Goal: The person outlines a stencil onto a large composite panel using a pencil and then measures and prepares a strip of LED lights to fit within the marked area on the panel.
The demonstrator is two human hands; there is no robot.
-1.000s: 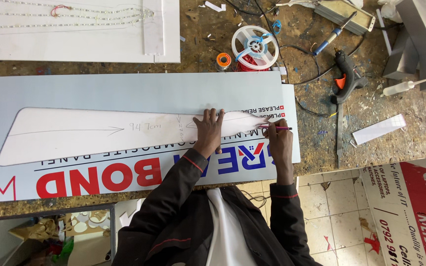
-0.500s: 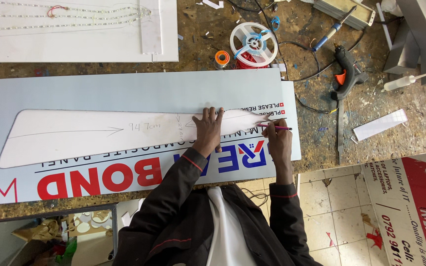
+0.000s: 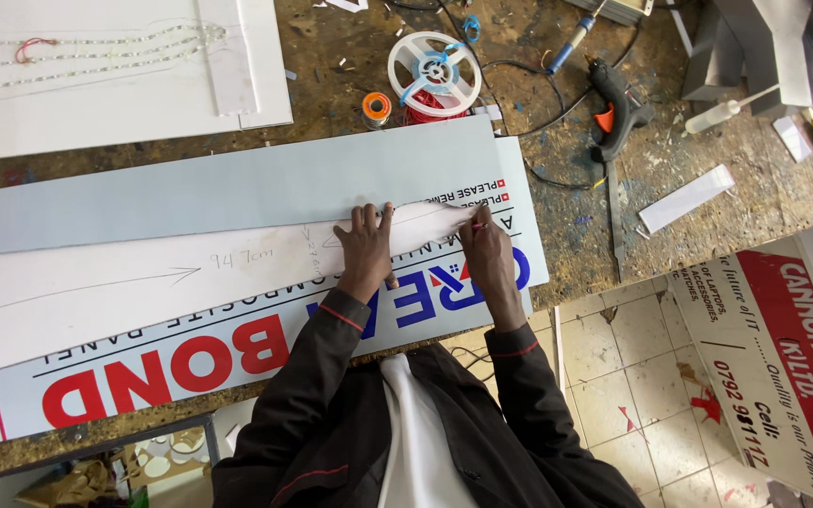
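A long white curved template (image 3: 124, 287) lies flat on a pale grey composite panel (image 3: 237, 188) with red and blue lettering along its near edge. My left hand (image 3: 366, 246) presses flat on the template near its right end, fingers spread. My right hand (image 3: 487, 252) holds a red pen (image 3: 480, 225) with its tip at the template's right tip, on the panel. Both arms wear dark sleeves with red cuff lines.
On the worn wooden bench behind the panel sit a white board with LED strips (image 3: 115, 66), a white wire reel (image 3: 434, 68), an orange spool (image 3: 376, 107), a black glue gun (image 3: 617, 108) and a white strip (image 3: 686, 198). A printed signboard (image 3: 783, 367) leans on the tiled floor at right.
My right hand with the pen has shifted slightly along the template's right tip. My left hand stays pressed in place.
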